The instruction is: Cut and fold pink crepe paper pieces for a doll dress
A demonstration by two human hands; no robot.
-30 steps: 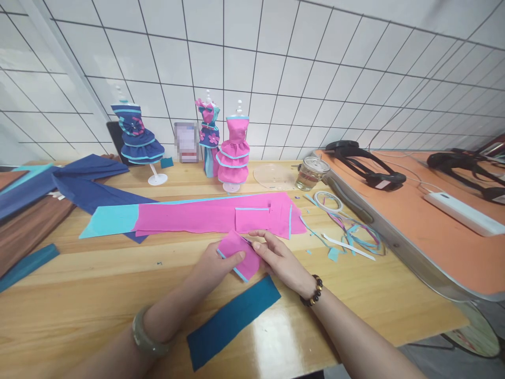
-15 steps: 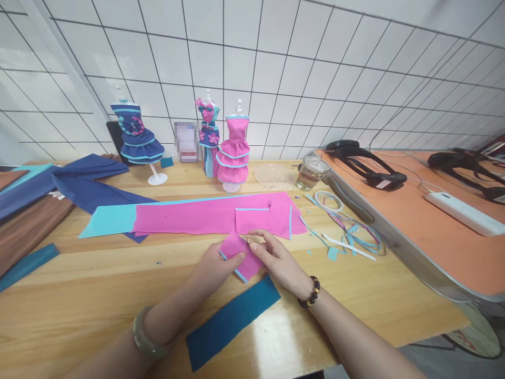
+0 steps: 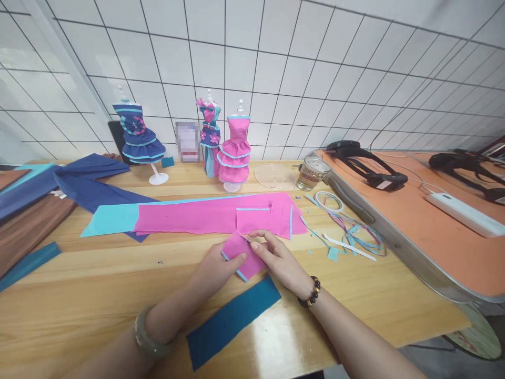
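Note:
A small piece of pink cloth (image 3: 252,266) with light blue trim along its lower edge is held up off the table between both hands. My left hand (image 3: 223,266) grips its left side, thumb on top. At its upper right edge the thumb and index finger of my right hand (image 3: 276,258) are pinched together. A thin dark sliver shows by those fingertips, too small to name. Just beyond lies a long pink cloth strip (image 3: 189,217) with a smaller trimmed pink piece (image 3: 252,218) on it. Nearer me is a teal cloth strip (image 3: 234,321).
Three small dress forms stand at the back, wearing a navy dress (image 3: 142,142), a mixed-colour outfit (image 3: 210,131) and a pink dress (image 3: 235,147). A glass cup (image 3: 313,173), a tape roll (image 3: 329,201) and trim scraps (image 3: 359,234) lie right. Navy cloth (image 3: 92,171) is heaped left.
Both hands and the pink cloth piece hold nearly the same place and pose. The whole view has shifted very slightly.

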